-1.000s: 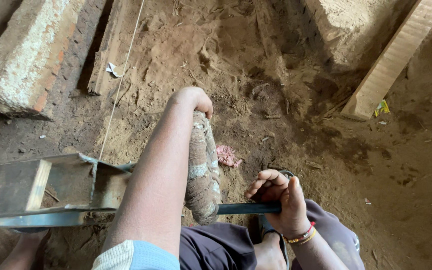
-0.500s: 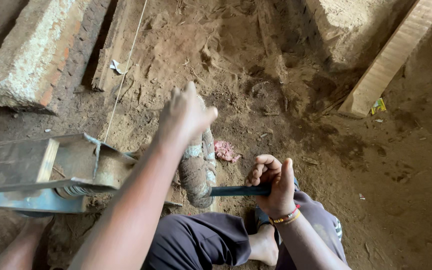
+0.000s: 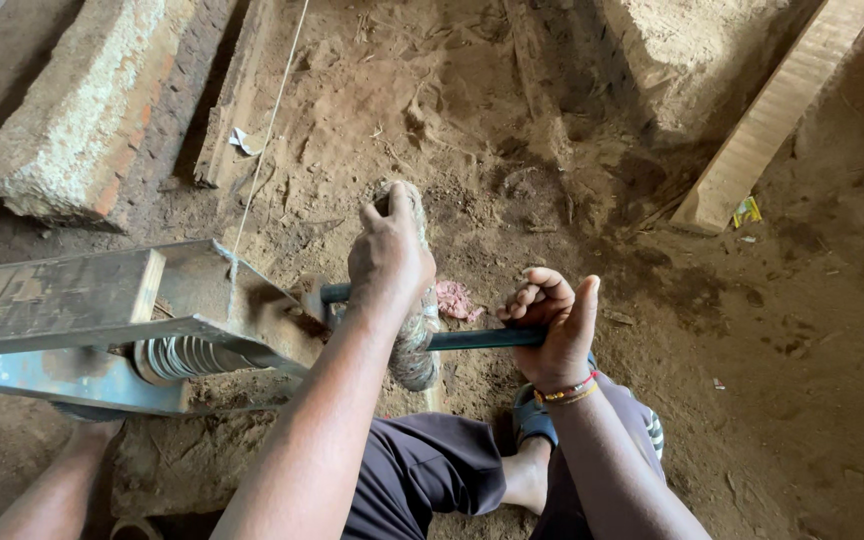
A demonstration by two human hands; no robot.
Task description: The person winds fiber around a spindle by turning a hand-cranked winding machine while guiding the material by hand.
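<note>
Left hand (image 3: 389,255) wrapped round top of cloth-bound handle (image 3: 414,345), fingers curled tight. Right hand (image 3: 555,325) fisted on dark rod (image 3: 477,340), thumb up. Rod level, crossing handle, apparently entering metal frame (image 3: 102,330) at left. Coil (image 3: 187,357) beneath frame. Brick block (image 3: 82,110), plank (image 3: 767,115) on dirt beyond.

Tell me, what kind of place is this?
Probably a building site or rough outdoor workshop: bare brown dirt floor, a crumbling red brick block, a pale wooden plank, and a grey metal frame machine.
</note>
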